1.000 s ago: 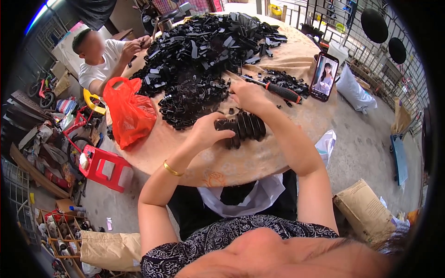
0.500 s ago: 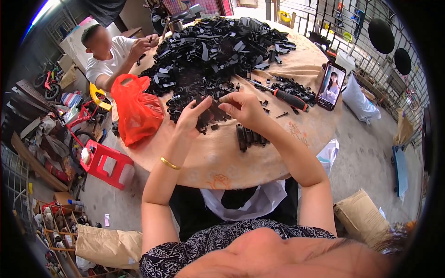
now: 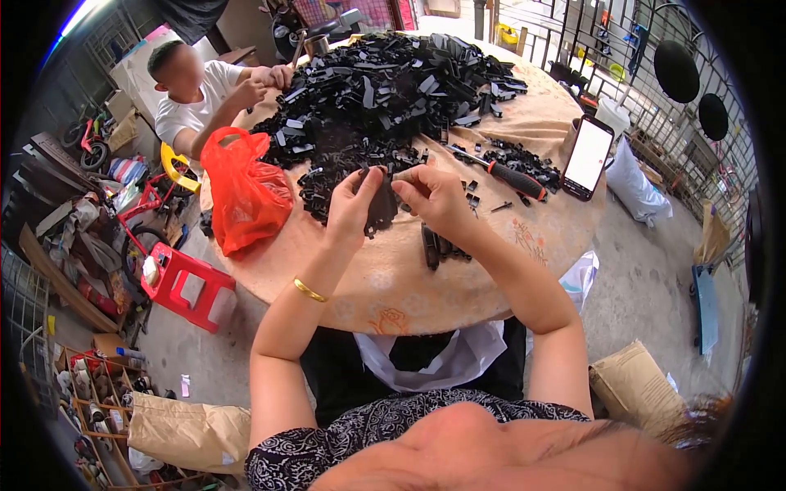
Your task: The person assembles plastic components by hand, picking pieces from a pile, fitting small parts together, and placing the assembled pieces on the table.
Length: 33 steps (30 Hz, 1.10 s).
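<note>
Both my hands are raised over the near part of a round table (image 3: 327, 278). My left hand (image 3: 350, 209), a gold bangle on its wrist, has thumb and fingers pinched on a small black plastic piece (image 3: 365, 173). Close on the right, my right hand (image 3: 442, 203) is closed in a pinch; whatever its fingertips hold is too small to make out. Small black parts (image 3: 381, 214) lie behind and below the fingers. A large heap of black plastic pieces (image 3: 385, 90) covers the far half of the table. Several dark cylindrical parts (image 3: 431, 245) lie beside my right wrist, partly hidden by the forearm.
A red plastic bag (image 3: 246, 196) stands on the table's left. On the right are a screwdriver (image 3: 516, 180) with a black-and-red handle and a propped phone (image 3: 588, 159). Across on the left, another person (image 3: 192, 102) works with raised hands. A red stool (image 3: 190, 286) stands on the floor.
My hands stay close together, with the left fingers shifted slightly right. The phone's screen has turned from a picture of a person to mostly white. The other person's hands moved slightly.
</note>
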### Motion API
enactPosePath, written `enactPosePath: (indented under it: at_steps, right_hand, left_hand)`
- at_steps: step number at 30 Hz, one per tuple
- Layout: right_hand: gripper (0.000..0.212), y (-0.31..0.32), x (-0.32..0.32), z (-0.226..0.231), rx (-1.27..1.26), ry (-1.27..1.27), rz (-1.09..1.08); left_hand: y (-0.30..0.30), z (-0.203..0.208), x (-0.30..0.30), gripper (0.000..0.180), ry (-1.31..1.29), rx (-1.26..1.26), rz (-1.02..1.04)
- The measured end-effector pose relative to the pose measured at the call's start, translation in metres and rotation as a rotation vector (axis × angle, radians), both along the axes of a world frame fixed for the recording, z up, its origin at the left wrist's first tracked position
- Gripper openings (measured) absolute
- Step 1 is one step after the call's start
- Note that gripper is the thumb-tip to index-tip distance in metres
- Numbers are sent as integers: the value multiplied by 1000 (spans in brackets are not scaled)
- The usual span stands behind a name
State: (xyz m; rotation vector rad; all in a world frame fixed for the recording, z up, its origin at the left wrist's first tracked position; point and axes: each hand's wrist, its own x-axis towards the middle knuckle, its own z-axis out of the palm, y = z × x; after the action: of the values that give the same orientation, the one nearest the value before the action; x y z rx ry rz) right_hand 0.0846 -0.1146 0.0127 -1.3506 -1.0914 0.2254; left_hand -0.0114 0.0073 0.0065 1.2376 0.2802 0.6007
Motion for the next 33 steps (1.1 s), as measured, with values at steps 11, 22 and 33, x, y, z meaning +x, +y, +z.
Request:
enactPosePath:
  at_steps: [11, 22, 33]
  right_hand:
    - [13, -6, -4, 4, -1, -524, -61]
    - [8, -7, -8, -10, -287, -1318, -157]
    - [42, 2, -33, -15, -324, -1047, -297]
  left_hand:
    - [-6, 4, 3, 20, 86, 144, 208]
    - [-1, -11, 2, 23, 116, 53, 151]
    - [4, -9, 7, 24, -18, -29, 414]
